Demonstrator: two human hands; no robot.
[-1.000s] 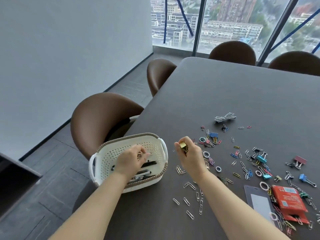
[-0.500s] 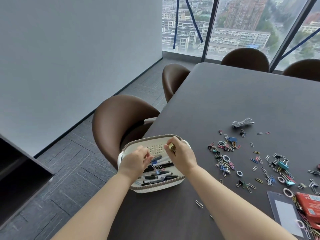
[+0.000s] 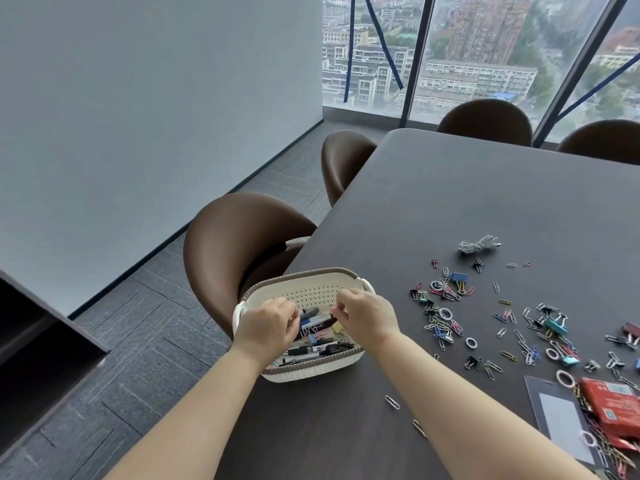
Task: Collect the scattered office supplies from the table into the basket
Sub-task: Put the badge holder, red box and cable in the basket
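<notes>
The cream perforated plastic basket with a brown braided rim (image 3: 308, 292) stood at the left edge of the dark matte meeting table (image 3: 485, 188), toward its near end. It was already partly filled: several black and blue pens and markers (image 3: 320, 349) lay lengthwise along its bottom, with a tangle of wire clips and a small yellow binder clip (image 3: 337, 328) on top of them. Both hands hung over its open top, the left hand (image 3: 266, 327) above the left part and the right hand (image 3: 370, 318) above the right end. Each had its fingers curled down and its fingertips drawn together; whether either pinched a clip could not be told, since the knuckles hid the tips. Much remained outside. A wide scatter of coloured and silver paper clips (image 3: 441, 329), small white rings and clamps, among them a blue binder clip (image 3: 460, 277) and a teal binder clip (image 3: 557, 325), spread over the table to the right of the basket. A bundled grey-white cable (image 3: 479, 244) lay farther in, well apart from the basket. A red cardboard box (image 3: 613, 408) sat just beside a dark card sleeve with a pale window (image 3: 561, 422), close to the near edge. A loose silver clip (image 3: 392, 402) lay between the forearms. By this showing the pens looked gathered, while most of the small items were yet to be collected.
</notes>
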